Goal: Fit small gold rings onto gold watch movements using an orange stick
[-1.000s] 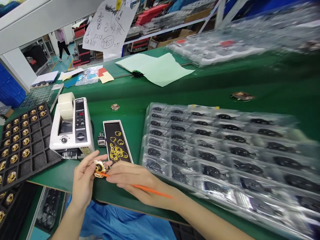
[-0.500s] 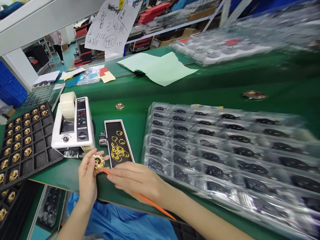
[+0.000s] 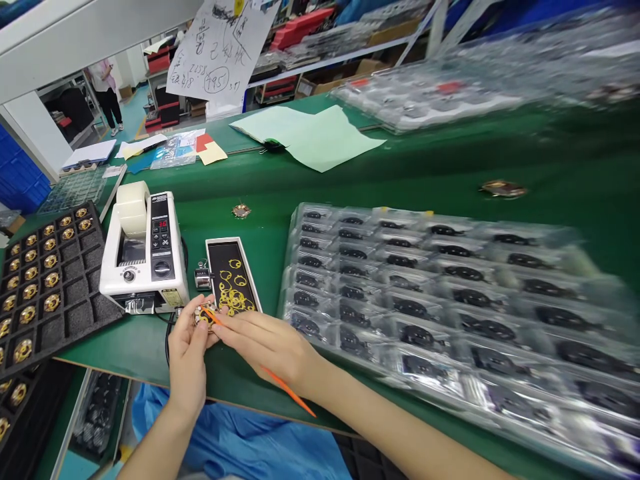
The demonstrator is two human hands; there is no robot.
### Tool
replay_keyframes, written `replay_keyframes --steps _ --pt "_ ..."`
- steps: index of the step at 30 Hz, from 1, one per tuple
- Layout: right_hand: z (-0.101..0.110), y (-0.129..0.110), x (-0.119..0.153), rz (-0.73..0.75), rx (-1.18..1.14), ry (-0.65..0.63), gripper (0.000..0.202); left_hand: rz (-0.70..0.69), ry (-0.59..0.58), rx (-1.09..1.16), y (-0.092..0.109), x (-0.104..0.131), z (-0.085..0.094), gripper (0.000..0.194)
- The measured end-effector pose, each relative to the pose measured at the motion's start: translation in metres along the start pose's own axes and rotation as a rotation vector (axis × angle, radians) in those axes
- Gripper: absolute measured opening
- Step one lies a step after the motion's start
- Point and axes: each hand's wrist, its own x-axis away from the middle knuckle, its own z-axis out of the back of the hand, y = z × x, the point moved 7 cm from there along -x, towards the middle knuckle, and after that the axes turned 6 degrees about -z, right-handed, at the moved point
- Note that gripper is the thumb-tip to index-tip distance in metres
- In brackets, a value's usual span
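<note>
While the left hand pinches a round gold part and the right hand grips an orange stick against it, most foam tray pockets sit unfilled.

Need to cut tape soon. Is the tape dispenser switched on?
On: the tape dispenser shows lit red digits on its display.

Orange stick, gold disc, green table
</note>
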Motion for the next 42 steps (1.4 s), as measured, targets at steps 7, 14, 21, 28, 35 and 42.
replay_keyframes --steps 7,14,21,28,35,42 --pt "0.012 0.016 -0.004 -0.236 -0.192 0.016 0.025 0.065 0.036 -0.038 0.0 -0.008 0.003 0.042" --pt "0.027 0.051 0.008 -0.689 -0.404 0.184 0.035 0.033 -0.047 -0.132 0.0 -0.007 -0.002 0.027" --pt "0.013 0.03 0.005 -0.489 -0.262 0.078 0.029 -0.062 -0.037 -0.205 0.003 -0.005 -0.006 0.021" --pt "-0.006 0.026 0.013 -0.488 -0.006 0.018 0.019 -0.189 0.013 -0.33 -0.001 0.005 -0.009 0.028" --pt "-0.005 0.03 0.013 -0.563 -0.029 0.027 0.016 -0.235 0.003 -0.442 -0.007 0.013 -0.011 0.034" --pt "-0.002 0.032 0.006 -0.555 -0.153 0.043 0.016 -0.243 -0.1 -0.458 -0.01 0.016 -0.014 0.036"
